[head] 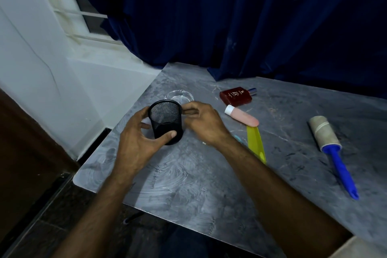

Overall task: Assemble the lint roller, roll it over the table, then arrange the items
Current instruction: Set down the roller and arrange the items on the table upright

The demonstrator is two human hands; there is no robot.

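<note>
A black mesh cup (166,120) stands near the left edge of the grey marble table (209,184). My left hand (138,140) grips it, thumb across its front and fingers round its far left side. My right hand (204,120) reaches to the cup's right rim, fingers extended and touching it. The assembled lint roller (333,151), with a blue handle and a beige roll, lies at the right, apart from both hands.
A clear glass dish (178,95) sits just behind the cup. A red perfume bottle (235,96), a pink tube (241,116) and a yellow flat tool (256,144) lie right of my right hand. A dark blue curtain (230,16) hangs behind the table.
</note>
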